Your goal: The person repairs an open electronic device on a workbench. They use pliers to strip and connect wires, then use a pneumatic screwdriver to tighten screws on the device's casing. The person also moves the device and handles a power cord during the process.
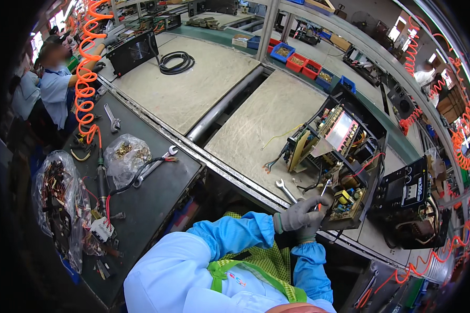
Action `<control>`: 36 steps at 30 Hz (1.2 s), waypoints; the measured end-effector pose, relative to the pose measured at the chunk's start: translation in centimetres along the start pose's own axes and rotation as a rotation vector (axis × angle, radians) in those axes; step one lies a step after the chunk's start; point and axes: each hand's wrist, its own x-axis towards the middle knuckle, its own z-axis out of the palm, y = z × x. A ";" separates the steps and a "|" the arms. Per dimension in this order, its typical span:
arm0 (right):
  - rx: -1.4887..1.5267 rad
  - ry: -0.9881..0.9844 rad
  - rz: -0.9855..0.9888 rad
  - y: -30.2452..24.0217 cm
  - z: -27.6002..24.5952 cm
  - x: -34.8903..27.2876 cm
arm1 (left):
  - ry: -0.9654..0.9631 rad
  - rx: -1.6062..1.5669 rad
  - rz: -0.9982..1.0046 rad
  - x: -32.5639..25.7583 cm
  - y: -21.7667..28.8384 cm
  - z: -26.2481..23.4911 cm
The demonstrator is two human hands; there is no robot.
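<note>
My left hand (292, 217), in a grey glove, is closed, with its fingertips around a slim screwdriver (319, 207) with an orange handle part. The screwdriver's metal shaft points up at the opened machine (344, 143). Just below, my right hand (309, 232), also gloved, is close against the left; its fingers are mostly hidden. An open-end wrench (285, 190) lies on the bench beside my left hand, its lower end partly covered. The machine's black housing shows circuit boards, a silver heat sink, a yellow transformer (343, 197) and loose wires.
A second black machine (404, 201) stands at right. On the dark left table (162, 193) are wrenches, bagged small parts (124, 156), a bag of cables (57, 203) and a coiled orange air hose (86, 78). Beyond are parts bins (296, 61), a black unit (136, 52) and a co-worker (57, 86).
</note>
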 end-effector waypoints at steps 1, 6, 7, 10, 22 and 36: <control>-0.019 0.007 -0.013 -0.1 0.1 0.0 | 0.007 -0.015 -0.025 -0.1 0.5 0.1; -0.335 0.053 -0.209 -0.7 0.3 0.0 | 0.017 -0.084 -0.150 -0.3 2.3 0.6; -0.568 0.081 -0.315 -1.2 0.8 0.1 | 0.036 -0.124 -0.154 -0.4 2.0 0.6; -0.491 0.141 -0.196 -1.6 1.8 0.2 | 0.072 -0.149 -0.212 -0.5 2.1 0.6; -0.959 0.153 -0.306 -2.9 2.6 -2.0 | 0.233 0.518 -0.077 0.4 0.8 1.0; -0.549 0.154 -0.008 -10.0 -2.1 -13.7 | 0.235 0.664 -0.173 -0.2 3.4 0.7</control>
